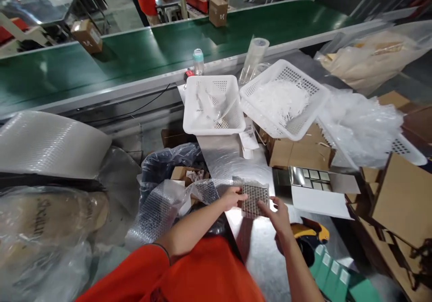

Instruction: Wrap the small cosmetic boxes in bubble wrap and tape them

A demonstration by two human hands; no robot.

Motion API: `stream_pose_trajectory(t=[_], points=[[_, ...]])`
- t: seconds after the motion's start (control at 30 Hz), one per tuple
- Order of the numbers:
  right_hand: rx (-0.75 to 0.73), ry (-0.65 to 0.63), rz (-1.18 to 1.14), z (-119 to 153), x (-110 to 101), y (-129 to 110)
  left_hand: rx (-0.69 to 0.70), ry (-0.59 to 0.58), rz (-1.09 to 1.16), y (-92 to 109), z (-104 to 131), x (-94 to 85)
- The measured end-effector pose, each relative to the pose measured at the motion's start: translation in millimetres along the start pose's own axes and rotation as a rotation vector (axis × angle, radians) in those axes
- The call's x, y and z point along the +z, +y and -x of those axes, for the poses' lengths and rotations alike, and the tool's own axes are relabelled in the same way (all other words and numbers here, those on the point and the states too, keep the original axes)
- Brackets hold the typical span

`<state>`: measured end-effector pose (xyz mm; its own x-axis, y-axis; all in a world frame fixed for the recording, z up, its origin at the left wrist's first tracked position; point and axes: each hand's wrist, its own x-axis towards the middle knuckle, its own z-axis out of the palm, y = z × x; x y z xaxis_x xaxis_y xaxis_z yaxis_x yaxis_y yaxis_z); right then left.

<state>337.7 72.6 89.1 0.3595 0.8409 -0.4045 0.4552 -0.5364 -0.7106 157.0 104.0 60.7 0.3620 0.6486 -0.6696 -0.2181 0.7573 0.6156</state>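
Metal worktop (261, 248); I've L grip (233, 198) & R grip (278, 214) grasping pack (254, 197) at opp. sides; prob. light, slick, edges best.

A green conveyor belt (141, 56) in a pale metal frame (135, 86) crosses the background. A steel workbench (218, 155) abuts its near side — glare marks the bench's surface. Beyond: grey flooring (116, 7), a low stool (173, 13) and, upper left, a shiny-topped table (54, 7) reflecting bright light.
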Motion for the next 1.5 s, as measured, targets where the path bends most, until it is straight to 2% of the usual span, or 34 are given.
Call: stream_pose_trajectory(t=[0.13,0.2,0.27,0.33,0.4,0.53,0.6,0.67,0.77,0.83,0.9,1.03,1.17,1.3,1.4,1.5], points=[[0.186,-0.173,-0.161,2,15,-9,0.016,0.016,0.021,-1,8,-18.2],[0.196,-0.155,-0.086,9,25,-22,0.036,0.060,0.018,-3,8,-25.5],[0.162,-0.076,0.084,19,34,-36,0.081,0.199,-0.184,-6,6,-30.5],[0.118,-0.021,0.267,28,41,-49,0.111,0.357,-0.504,-10,2,-29.5],[0.072,0.042,0.454,35,42,-56,0.108,0.417,-0.748,-16,-1,-20.4],[0.035,0.167,0.734,37,32,-51,0.132,0.308,-0.889,-27,5,5.4],[0.032,0.204,0.783,35,26,-45,0.187,0.263,-0.972,-29,14,5.9],[0.005,0.238,0.817,34,25,-38,0.236,0.252,-1.088,-27,25,-6.6],[-0.087,0.343,0.872,39,38,-31,0.282,0.276,-1.345,-21,36,-35.4],[-0.200,0.420,0.919,48,52,-28,0.313,0.267,-1.486,-18,40,-48.9],[-0.333,0.455,0.955,59,63,-27,0.335,0.264,-1.554,-17,43,-54.1],[-0.485,0.449,0.954,75,68,-27,0.389,0.347,-1.609,-16,41,-54.9],[-0.441,0.366,0.931,74,63,-30,0.314,0.428,-1.587,-6,34,-61.8],[-0.375,0.301,0.870,72,78,-34,0.190,0.507,-1.503,1,34,-69.4],[-0.354,0.199,0.836,78,92,-37,0.057,0.494,-1.342,-1,41,-76.0],[-0.398,0.156,0.800,83,96,-36,0.007,0.431,-1.288,-3,45,-80.2]])
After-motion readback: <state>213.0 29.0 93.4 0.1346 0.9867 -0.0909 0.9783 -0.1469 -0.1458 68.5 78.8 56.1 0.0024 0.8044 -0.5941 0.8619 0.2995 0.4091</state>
